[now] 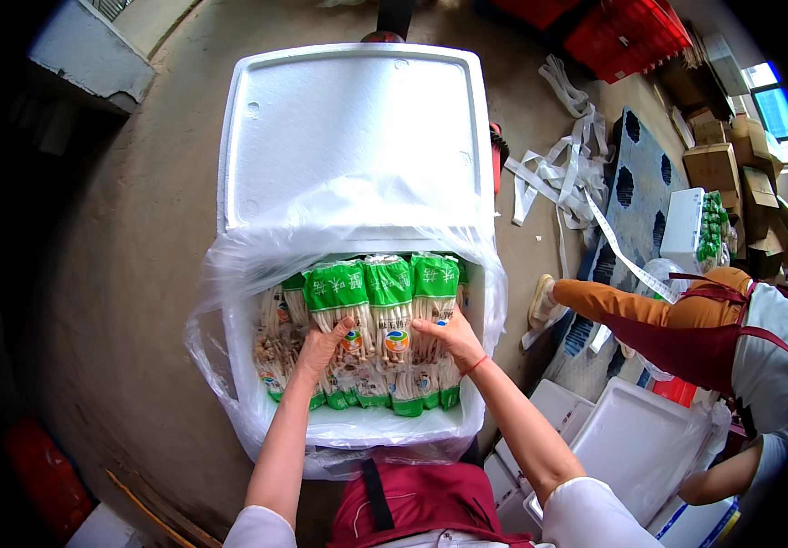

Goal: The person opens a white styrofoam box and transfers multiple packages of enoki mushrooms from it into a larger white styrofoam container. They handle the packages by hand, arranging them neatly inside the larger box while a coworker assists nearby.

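A white foam box [236, 356] lined with clear plastic film [209, 308] stands before me, holding several green-and-clear bags of thin-stemmed mushrooms [373, 397]. Three bags [390, 284] lie side by side on top, green ends away from me. My left hand [323, 346] grips the left side of this row, thumb over the bag. Around the right side my right hand [454, 337] is closed, with its thumb on top and a red string at the wrist. The fingertips of both hands are hidden beside the bags. Beyond the box's far edge is a white foam lid [359, 137].
A co-worker [770, 342] in a dark red apron bends at the right, near a blue-grey pallet [630, 205]. White strapping [565, 171] lies tangled on the floor. Foam boxes [633, 438] stand at lower right, red crates [620, 41] and cardboard boxes [712, 164] at upper right.
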`<move>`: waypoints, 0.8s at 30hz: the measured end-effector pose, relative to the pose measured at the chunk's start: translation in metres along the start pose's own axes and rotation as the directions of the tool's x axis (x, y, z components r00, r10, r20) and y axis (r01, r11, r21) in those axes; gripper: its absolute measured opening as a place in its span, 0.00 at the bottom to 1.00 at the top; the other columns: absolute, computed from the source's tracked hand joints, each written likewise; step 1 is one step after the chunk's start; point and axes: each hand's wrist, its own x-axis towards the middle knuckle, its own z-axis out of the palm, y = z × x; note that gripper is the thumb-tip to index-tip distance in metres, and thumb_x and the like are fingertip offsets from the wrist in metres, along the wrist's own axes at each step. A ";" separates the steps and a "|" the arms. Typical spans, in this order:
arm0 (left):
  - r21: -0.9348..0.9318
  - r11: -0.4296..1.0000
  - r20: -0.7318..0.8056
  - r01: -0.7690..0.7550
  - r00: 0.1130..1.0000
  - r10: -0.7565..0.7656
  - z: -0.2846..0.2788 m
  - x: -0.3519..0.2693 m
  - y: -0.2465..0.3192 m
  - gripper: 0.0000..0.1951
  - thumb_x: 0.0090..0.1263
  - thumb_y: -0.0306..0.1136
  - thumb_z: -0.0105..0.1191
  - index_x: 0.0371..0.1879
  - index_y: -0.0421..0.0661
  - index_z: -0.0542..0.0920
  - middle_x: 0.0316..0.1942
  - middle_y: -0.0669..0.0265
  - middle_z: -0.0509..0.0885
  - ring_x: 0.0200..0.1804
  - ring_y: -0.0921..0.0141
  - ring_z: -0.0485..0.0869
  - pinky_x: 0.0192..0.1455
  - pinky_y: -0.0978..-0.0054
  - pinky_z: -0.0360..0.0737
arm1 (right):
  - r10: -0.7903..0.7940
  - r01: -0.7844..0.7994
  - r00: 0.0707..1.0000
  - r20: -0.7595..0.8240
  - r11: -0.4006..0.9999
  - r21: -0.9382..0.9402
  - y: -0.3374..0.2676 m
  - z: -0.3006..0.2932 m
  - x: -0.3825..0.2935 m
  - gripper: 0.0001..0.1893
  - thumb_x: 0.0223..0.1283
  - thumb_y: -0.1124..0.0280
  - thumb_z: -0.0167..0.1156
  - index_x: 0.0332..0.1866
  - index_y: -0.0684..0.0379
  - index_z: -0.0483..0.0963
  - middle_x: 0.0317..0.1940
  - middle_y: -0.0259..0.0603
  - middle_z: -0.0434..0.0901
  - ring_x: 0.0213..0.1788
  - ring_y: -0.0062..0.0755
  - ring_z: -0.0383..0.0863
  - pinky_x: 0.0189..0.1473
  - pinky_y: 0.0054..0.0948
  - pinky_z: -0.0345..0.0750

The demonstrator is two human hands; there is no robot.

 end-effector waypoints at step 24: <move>-0.486 0.874 0.257 0.005 0.957 0.137 -0.006 -0.098 0.009 0.27 0.42 0.24 0.69 0.47 0.43 0.78 0.39 0.70 0.84 0.40 0.74 0.82 0.39 0.75 0.81 | -0.152 0.166 0.984 -0.088 0.970 0.177 -0.034 0.019 -0.150 0.30 0.43 0.77 0.74 0.54 0.62 0.70 0.46 0.36 0.79 0.46 0.24 0.79 0.49 0.27 0.78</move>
